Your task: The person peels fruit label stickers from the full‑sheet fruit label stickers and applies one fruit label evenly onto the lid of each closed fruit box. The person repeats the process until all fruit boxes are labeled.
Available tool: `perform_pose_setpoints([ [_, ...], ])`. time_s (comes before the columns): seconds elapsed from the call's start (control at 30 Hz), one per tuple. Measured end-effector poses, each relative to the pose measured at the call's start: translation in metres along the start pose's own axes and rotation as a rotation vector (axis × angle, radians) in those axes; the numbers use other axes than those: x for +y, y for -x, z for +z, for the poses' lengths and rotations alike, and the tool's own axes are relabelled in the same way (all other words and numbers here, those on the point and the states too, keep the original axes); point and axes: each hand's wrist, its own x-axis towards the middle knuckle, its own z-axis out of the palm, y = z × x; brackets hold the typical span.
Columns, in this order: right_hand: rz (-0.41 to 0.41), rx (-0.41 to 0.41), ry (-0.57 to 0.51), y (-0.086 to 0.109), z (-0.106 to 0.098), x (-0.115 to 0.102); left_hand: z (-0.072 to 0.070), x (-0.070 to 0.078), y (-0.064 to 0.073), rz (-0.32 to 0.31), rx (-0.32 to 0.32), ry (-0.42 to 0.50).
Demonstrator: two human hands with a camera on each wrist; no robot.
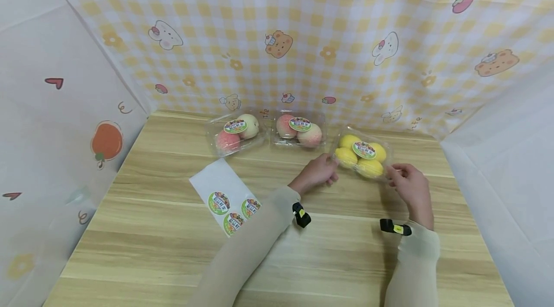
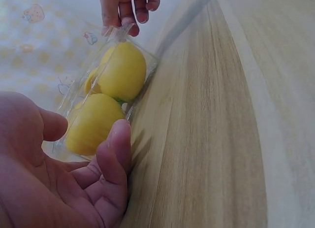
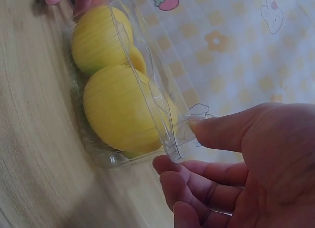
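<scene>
A clear plastic box of yellow lemons, with a round fruit label on its lid, sits at the back right of the table. My right hand pinches the right front corner of this box between thumb and fingers. At the opposite end, my left hand reaches to the box's left side, its fingers loosely bent and its thumb apart from them. The lemons show through the plastic in both wrist views.
Left of the lemons stand two more labelled clear boxes of peaches, one in the middle and one farther left. A white sticker sheet with several round labels lies on the wooden table, partly under my left sleeve. A patterned curtain hangs behind.
</scene>
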Motion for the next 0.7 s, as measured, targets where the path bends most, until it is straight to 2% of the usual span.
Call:
perform_pose_setpoints([
  [0.07,-0.004,0.003,0.005,-0.001,0.001,0.000,-0.004,0.006,0.007,-0.007,-0.013,0.032],
  [0.13,-0.004,0.006,0.009,-0.001,0.001,0.000,-0.005,0.007,0.008,-0.006,-0.009,0.036],
  [0.3,0.007,0.002,0.001,-0.003,0.003,0.001,-0.002,0.000,-0.002,-0.044,0.005,0.055],
  [0.4,0.016,-0.002,-0.007,-0.003,0.004,0.002,-0.001,0.002,-0.002,-0.056,0.012,0.063],
  [0.53,0.016,0.005,-0.015,-0.004,0.005,0.003,-0.002,0.009,0.007,-0.039,0.029,0.051],
  [0.7,0.010,0.017,-0.009,-0.004,0.006,0.003,-0.001,0.013,0.012,-0.040,0.066,0.043],
])
